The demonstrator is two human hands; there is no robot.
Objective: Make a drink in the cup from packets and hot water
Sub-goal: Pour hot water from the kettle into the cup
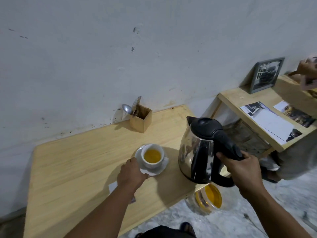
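Kettle (197,150) hot and heavy.
We clamp its handle in our right grip (243,170); left grip (132,174), fingers spread, steadies the fragile saucer (159,170).

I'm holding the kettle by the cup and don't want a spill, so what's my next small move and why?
Probably set the steel kettle with the black handle down on the wooden table. The white cup already holds yellow liquid, the right hand holds the kettle upright, not pouring, and the left hand steadies the white saucer.
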